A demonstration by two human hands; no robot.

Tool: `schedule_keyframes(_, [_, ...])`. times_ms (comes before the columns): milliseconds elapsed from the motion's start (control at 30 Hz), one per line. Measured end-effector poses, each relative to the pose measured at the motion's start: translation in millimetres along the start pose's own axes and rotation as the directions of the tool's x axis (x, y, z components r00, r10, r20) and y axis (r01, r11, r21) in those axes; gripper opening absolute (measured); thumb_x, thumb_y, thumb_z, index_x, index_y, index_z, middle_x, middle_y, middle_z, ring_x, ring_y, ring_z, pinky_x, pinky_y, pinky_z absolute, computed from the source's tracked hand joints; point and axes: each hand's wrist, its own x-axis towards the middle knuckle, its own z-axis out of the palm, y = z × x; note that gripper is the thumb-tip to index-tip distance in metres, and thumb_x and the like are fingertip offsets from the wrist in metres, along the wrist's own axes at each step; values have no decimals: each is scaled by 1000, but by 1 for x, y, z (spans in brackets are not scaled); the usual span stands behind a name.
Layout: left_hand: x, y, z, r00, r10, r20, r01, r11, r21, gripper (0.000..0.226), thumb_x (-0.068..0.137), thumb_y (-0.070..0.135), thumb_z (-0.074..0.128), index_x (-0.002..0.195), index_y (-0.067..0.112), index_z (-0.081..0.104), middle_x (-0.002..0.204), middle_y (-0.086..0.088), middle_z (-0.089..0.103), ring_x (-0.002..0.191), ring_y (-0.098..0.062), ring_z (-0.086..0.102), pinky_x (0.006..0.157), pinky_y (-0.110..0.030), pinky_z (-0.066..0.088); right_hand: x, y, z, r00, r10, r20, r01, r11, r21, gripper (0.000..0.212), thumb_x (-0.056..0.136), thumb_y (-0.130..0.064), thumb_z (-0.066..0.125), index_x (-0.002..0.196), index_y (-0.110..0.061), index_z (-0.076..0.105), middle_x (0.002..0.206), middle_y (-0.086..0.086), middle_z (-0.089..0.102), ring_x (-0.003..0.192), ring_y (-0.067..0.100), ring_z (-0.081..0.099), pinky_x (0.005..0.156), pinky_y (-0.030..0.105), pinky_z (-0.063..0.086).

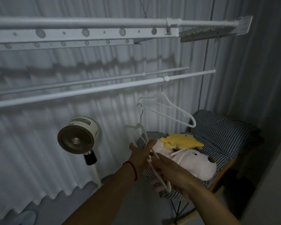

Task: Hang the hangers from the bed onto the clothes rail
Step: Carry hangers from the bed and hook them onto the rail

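Note:
A white clothes rail (81,92) runs across the view, with a thinner rail behind it. One white hanger (172,108) hangs by its metal hook near the rail's right end. Below it I hold a second white hanger (142,129), upright, its hook about level with the hung hanger's lower bar. My left hand (140,153) grips the hanger's shoulder, and my right hand (170,169) grips its lower arm. A red string circles my left wrist. The bed is out of view.
A white ceiling drying rack (91,32) hangs above. A round fan (77,138) on a pole stands to the left before pleated curtains. At the right, a chair with a checked cushion (224,135) carries a yellow plush toy (182,141) and a pink one (193,163).

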Motion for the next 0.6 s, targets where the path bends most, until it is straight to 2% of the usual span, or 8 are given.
schedule_keyframes(133, [19, 44, 9, 997, 45, 64, -58, 975, 216, 150, 46, 85, 76, 156, 39, -16, 147, -11, 50, 103, -30, 68, 77, -49, 63, 20, -35, -20, 976, -184, -112, 178, 982, -64, 36, 104, -55, 42, 130, -40, 60, 113, 4, 75, 91, 25, 73, 80, 44, 61])
schedule_keyframes(233, [40, 82, 0, 938, 338, 77, -337, 839, 427, 118, 70, 72, 71, 159, 30, 5, 152, -7, 42, 124, -26, 55, 97, -35, 51, 36, -69, -40, 966, -200, -164, 182, 976, -115, 43, 102, -62, 37, 135, -43, 56, 119, 9, 71, 85, 27, 78, 75, 44, 57])
schedule_keyframes(267, [49, 94, -6, 868, 489, 86, -459, 725, 513, 102, 77, 60, 71, 157, 23, 20, 148, -8, 45, 126, -25, 52, 98, -30, 45, 41, -79, -48, 964, -199, -177, 177, 975, -134, 44, 104, -60, 34, 138, -42, 55, 121, 11, 69, 85, 29, 77, 74, 44, 54])
schedule_keyframes(333, [64, 120, -18, 622, 772, 130, -646, 413, 643, 65, 80, 43, 65, 138, 17, 50, 130, -9, 56, 120, -25, 53, 97, -28, 42, 54, -95, -64, 959, -182, -216, 158, 979, -125, 43, 106, -57, 31, 137, -42, 58, 116, 14, 70, 85, 32, 76, 74, 42, 52])
schedule_keyframes(400, [81, 145, -28, 383, 901, 205, -707, 143, 693, 44, 76, 32, 59, 116, 14, 64, 115, -8, 62, 112, -27, 55, 97, -33, 44, 67, -108, -79, 954, -152, -257, 126, 985, -113, 44, 105, -59, 32, 132, -43, 62, 108, 17, 74, 81, 31, 75, 66, 34, 52])
schedule_keyframes(433, [90, 157, -30, 306, 922, 237, -707, 54, 705, 38, 74, 27, 59, 109, 12, 67, 112, -8, 63, 111, -29, 55, 97, -34, 44, 72, -112, -84, 955, -143, -259, 118, 987, -111, 45, 105, -60, 32, 131, -42, 64, 105, 18, 76, 79, 30, 74, 60, 31, 51])
schedule_keyframes(500, [102, 179, -33, 219, 927, 304, -668, -85, 740, 35, 71, 21, 60, 102, 10, 68, 110, -10, 64, 111, -31, 56, 96, -40, 47, 80, -118, -93, 960, -134, -246, 110, 988, -108, 45, 105, -59, 33, 131, -38, 63, 101, 21, 77, 79, 32, 72, 54, 31, 47])
schedule_keyframes(600, [118, 200, -36, 234, 895, 378, -614, -166, 772, 40, 68, 23, 59, 104, 9, 68, 111, -11, 65, 110, -34, 57, 98, -47, 47, 92, -117, -102, 966, -116, -232, 90, 989, -120, 46, 105, -56, 34, 133, -32, 61, 100, 23, 77, 82, 38, 70, 54, 32, 47])
